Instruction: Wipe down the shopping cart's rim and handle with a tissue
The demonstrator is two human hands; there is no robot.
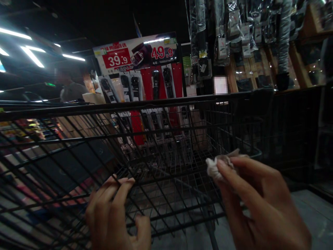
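A black wire shopping cart [156, 100] fills the view in front of me. My left hand [111, 211] is at its near wire side, low and left of centre. The fingers are bent with their tips hooked at the wires, and the thumb stands apart from them. To the right, my right hand [262, 198] pinches a crumpled white cloth or tissue [214, 168] between thumb and fingers. It holds this wad close to the cart's wire side; whether the wad touches a wire I cannot tell. Part of the wad is hidden by the fingers.
Beyond the cart stands a rack of packaged belts [168, 81] under a price sign [136, 53]. Plastic-wrapped goods [222, 41] hang at upper right, above boxed items [262, 71]. A person [73, 88] is far off at left. Pale floor [312, 215] shows at lower right.
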